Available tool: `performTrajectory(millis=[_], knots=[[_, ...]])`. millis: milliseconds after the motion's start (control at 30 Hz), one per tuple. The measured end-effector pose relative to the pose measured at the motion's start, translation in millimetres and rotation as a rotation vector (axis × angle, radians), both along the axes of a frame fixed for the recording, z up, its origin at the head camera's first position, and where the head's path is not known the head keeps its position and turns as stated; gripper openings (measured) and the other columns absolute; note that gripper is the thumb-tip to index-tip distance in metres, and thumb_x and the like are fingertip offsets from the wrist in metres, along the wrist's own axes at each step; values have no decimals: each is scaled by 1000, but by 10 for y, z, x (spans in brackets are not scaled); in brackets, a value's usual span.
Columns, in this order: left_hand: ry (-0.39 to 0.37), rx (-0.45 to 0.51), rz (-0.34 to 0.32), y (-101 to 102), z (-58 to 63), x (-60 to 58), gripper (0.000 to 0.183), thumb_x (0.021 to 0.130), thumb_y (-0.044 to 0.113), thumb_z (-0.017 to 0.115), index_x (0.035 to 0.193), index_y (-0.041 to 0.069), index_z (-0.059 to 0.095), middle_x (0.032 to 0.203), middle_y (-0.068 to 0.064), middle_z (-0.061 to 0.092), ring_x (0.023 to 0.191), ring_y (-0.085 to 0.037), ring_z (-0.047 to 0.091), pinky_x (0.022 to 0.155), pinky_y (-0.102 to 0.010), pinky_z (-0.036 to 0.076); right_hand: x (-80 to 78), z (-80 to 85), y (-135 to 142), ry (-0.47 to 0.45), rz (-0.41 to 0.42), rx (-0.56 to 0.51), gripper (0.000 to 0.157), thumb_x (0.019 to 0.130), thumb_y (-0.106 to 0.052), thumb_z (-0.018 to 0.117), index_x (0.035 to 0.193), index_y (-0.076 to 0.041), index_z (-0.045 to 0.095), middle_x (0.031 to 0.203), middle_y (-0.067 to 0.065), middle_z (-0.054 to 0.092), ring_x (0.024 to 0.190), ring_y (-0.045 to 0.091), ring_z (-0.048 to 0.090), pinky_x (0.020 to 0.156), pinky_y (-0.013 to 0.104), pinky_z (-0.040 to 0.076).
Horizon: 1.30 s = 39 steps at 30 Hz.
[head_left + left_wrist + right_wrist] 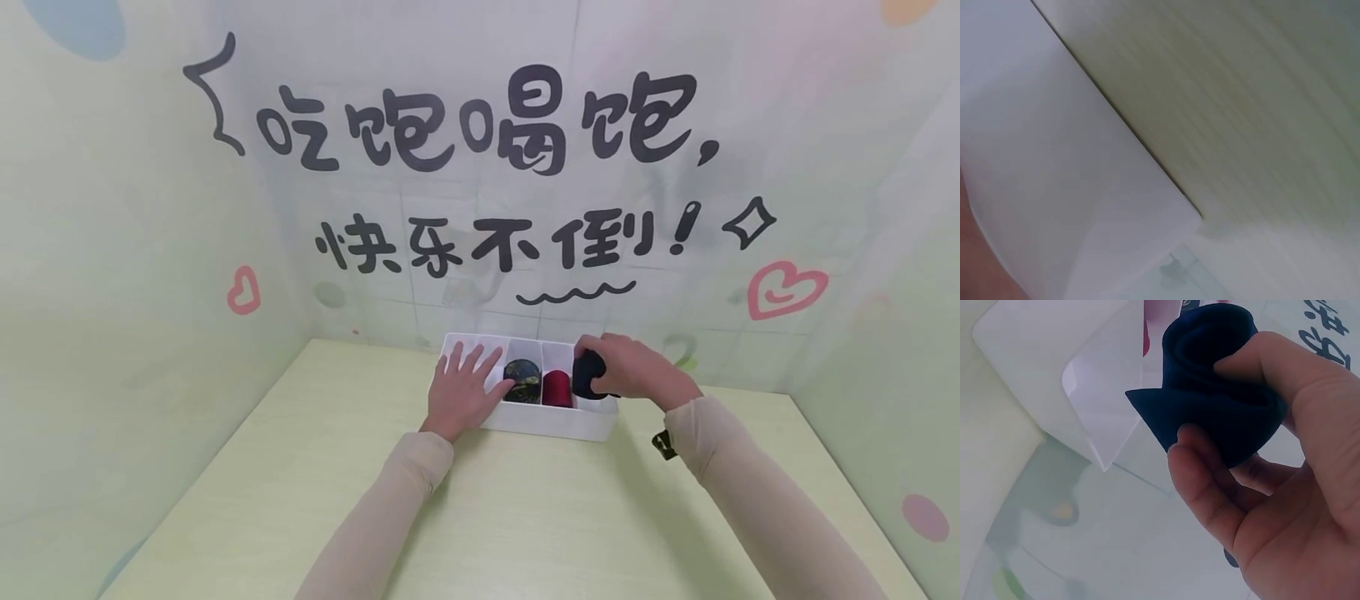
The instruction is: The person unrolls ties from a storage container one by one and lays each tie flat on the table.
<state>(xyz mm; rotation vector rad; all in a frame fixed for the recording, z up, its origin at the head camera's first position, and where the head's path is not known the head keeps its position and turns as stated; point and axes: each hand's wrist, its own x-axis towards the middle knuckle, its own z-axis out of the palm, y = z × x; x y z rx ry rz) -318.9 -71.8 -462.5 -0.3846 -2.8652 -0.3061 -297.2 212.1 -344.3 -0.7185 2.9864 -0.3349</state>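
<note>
Your R hand (1310, 469) has the navy roll (1204, 419) in its grasp, fingers bent round the outside, one digit tucked in the coil's mouth. Roll's at the far-R compt. of the white box (551, 422), w/ the red roll (557, 390) one compt. L of that hand. Can't tell if the navy one touches the compt. floor. A pointed cloth corner juts past your fingertips, so IMO the coil could loosen: pin that flap vs. the body, light squeeze only, b/c soft fabric prob. dents. Move it straight, knuckles clear of the divider, so you don't drag the red one.

Your L hand (459, 396) grips nothing: fingers straight & spread over the far-L compt., thumb by the dark patterned roll (525, 380), which sits btwn that hand & the red roll. Good spot for steadying the box, I'd say; press gently, or it may slide on the table (525, 517). Mind that thumb: don't nudge the patterned roll.
</note>
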Motion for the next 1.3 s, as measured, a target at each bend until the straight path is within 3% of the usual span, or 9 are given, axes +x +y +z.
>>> performTrajectory(millis=[567,733,967,1300], knots=[[-3,22,-9,7,-29,7,68,99,72,34,158,38,34,165,-3,38,158,-39,20,125,-60,20,177,-145,-6,-38,0,-213,44,88,-14,71,128,-14,53,120,13,65,97,28,64,79,39,59],[14,31,-10,7,-22,5,67,99,70,35,157,37,36,164,-3,39,157,-39,21,124,-60,21,227,-222,-35,-22,18,-265,44,87,-13,70,127,-13,52,118,13,66,92,25,64,78,36,58],[-6,22,-3,12,-2,11,67,99,71,34,158,38,34,165,-3,38,158,-38,19,125,-60,19,310,-322,-71,-75,6,-339,42,88,-13,70,126,-12,51,115,14,66,91,24,64,76,35,57],[6,21,-6,9,0,9,67,99,70,35,158,38,35,165,-3,38,158,-38,20,125,-60,19,441,-507,-139,-79,28,-370,44,87,-14,71,126,-13,49,107,12,66,85,21,61,73,31,53]])
